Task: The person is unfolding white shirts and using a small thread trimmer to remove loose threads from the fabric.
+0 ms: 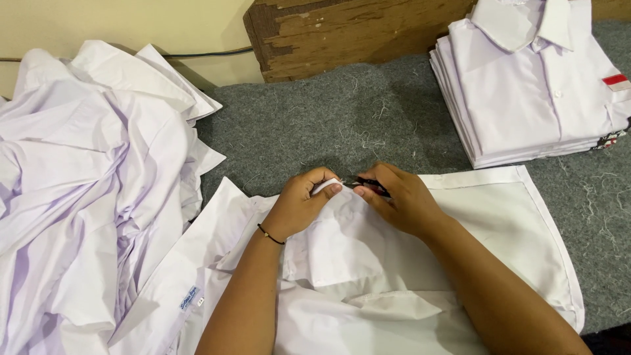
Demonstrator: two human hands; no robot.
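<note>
So from the head cam, looking straight down: there's a white shirt (407,263) spread flat on a grey felt-covered table (315,125), right in front of the person, and both hands are working close together at its top edge. The left hand (299,204) has its fingers curled and pinched shut on a little fold of the white fabric, and there's a thin black band (270,235) on that wrist. The right hand (401,197) sits just beside it, nearly touching, closed around a small dark tool with a bit of red (369,185) poking out toward the left fingertips; can't tell exactly what kind of tool it is. Off to the left there's a big rumpled heap of white shirts (85,184), touching the spread shirt's edge. Top right, well apart from the hands, sits a neat stack of folded white shirts (532,85), collar up, with a small red and white patch (616,81) on the pocket side. Behind the table there's a worn wooden block (355,29) against a cream wall (118,23)
</note>
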